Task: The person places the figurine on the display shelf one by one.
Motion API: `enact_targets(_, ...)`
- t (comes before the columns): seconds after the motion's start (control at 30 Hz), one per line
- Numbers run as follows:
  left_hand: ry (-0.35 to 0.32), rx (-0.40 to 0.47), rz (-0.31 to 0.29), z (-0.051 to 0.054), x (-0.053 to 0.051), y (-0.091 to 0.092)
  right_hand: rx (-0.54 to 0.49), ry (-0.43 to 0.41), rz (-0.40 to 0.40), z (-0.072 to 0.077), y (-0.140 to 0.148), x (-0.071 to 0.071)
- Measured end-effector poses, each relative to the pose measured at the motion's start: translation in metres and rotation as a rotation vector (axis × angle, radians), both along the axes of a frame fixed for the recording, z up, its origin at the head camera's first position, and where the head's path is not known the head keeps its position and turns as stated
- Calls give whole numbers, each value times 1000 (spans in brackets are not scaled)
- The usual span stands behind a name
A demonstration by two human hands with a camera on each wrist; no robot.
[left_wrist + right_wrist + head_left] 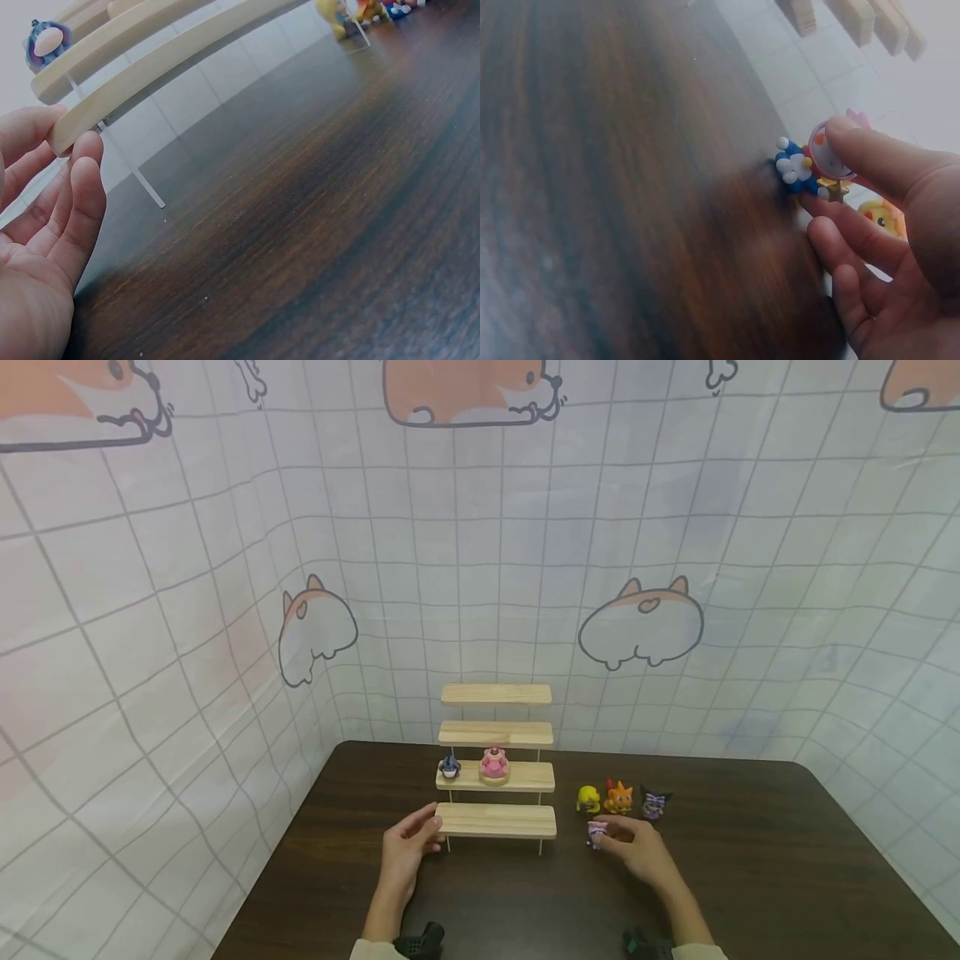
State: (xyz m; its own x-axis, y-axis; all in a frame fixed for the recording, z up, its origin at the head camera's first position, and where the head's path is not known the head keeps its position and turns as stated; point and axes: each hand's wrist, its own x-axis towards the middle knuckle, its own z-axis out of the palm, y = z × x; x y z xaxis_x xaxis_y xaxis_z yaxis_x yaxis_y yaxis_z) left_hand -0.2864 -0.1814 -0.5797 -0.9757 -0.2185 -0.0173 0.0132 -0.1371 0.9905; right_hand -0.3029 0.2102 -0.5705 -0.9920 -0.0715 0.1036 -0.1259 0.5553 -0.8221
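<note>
My left hand (403,853) pinches the left end of the lowest board of a four-tier wooden display stand (495,821), thumb above and fingers below. On the second tier from the bottom sit a blue donkey figurine (449,767), left, and a pink figurine (494,765) on a round base. To the right of the stand, my right hand (643,850) holds a small figurine (799,171) with a pink-rimmed head, blue clothes and a gold star, between thumb and fingers. Whether its base touches the table is unclear.
Behind the right hand stand a yellow figurine (588,799), an orange figurine (619,798) with pointed ears, and a purple figurine (654,804) with dark ears. The dark wood table (510,910) backs onto a white gridded curtain (480,593).
</note>
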Motion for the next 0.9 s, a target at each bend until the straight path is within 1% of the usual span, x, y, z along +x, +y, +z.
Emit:
enact_targets(0.27, 1, 0, -1, 2, 0, 0, 56, 23, -3, 3, 1, 0)
enact_targets(0.53, 1, 0, -5, 2, 1, 1, 52, 45, 0, 6, 1, 1)
enact_targets(0.9, -4, 5, 3, 3, 2, 1, 20, 36, -13, 14, -2, 4)
